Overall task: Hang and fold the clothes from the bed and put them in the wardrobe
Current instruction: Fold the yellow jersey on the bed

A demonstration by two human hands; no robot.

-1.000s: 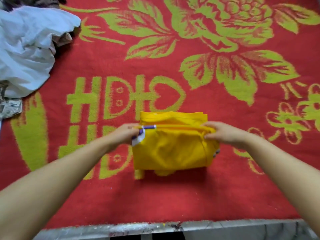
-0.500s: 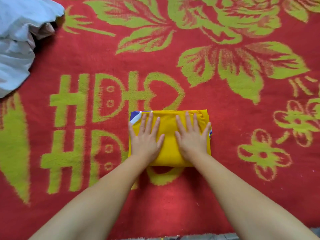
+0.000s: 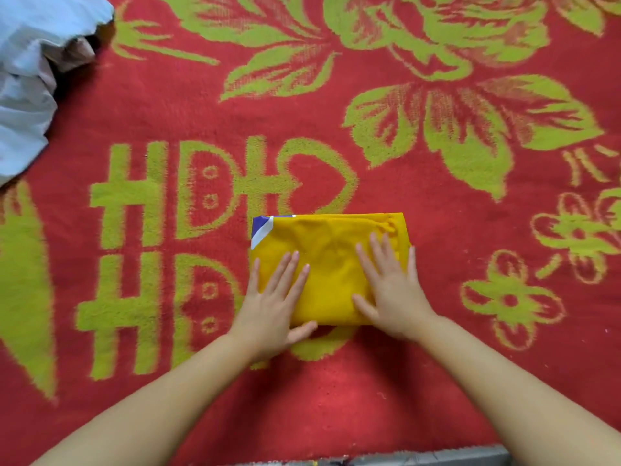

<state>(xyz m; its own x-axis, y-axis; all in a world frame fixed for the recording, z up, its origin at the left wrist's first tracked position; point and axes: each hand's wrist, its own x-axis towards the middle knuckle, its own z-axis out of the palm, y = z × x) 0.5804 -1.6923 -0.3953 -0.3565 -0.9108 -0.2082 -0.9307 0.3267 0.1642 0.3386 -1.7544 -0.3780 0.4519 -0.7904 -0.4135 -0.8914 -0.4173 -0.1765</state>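
Yellow garment (image 3: 329, 260), folded into a tidy rectangle, sits at centre frame on the red and green floral blanket (image 3: 437, 203), purple-white trim at its upper left corner. Head view: left hand (image 3: 274, 304) lies flat on its lower left part, fingers straight and slightly spread, thumb past the near edge. Right hand (image 3: 393, 290) presses the right half, fingers fanned. Open blanket all round; a pale blue cloth (image 3: 30, 82) is heaped at upper left, well apart. Grey bed edge (image 3: 437, 459) along the bottom. Compared with half a second ago, both hands have slid toward the near edge and apart.
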